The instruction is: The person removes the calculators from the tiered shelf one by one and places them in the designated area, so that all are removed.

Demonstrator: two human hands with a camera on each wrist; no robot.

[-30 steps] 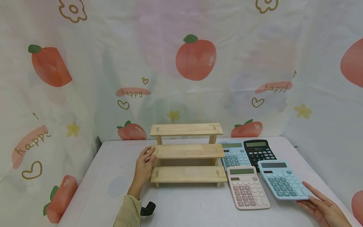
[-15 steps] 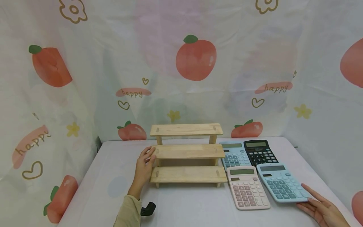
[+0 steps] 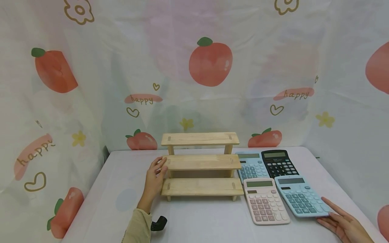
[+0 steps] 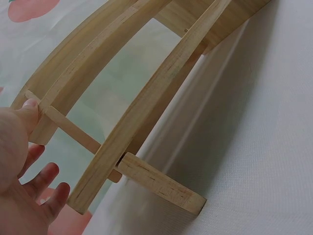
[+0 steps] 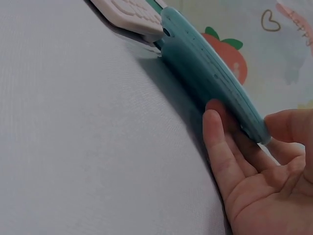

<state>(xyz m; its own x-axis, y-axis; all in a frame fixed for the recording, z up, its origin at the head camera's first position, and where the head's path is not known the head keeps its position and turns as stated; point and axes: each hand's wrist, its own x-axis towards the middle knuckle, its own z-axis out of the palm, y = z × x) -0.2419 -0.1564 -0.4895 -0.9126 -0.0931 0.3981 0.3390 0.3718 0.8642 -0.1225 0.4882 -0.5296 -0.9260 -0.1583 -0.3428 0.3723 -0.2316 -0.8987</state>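
Note:
A three-tier wooden display stand [image 3: 202, 162] stands mid-table. At its left side my left hand [image 3: 154, 179] grips the end of the middle board; in the left wrist view the fingers [image 4: 48, 178] reach around that board's end. On the right, my right hand [image 3: 346, 222] pinches the near right corner of a light blue calculator [image 3: 304, 197]. In the right wrist view this calculator [image 5: 205, 73] is tilted, its near end raised off the table, with the thumb on the key side and fingers beneath. Its far end lies by the black calculator [image 3: 279, 163].
A pink calculator [image 3: 265, 202] lies left of the held one. Behind it is another blue calculator [image 3: 252, 166], partly hidden by the stand. A black curved piece [image 3: 159, 223] shows beside the left sleeve. Fruit-printed cloth walls [image 3: 209, 111] enclose the white table [image 3: 127, 168].
The held blue calculator has shifted slightly toward me and left, showing more of the black one. My right hand moved a little left with it. My left hand stayed on the stand.

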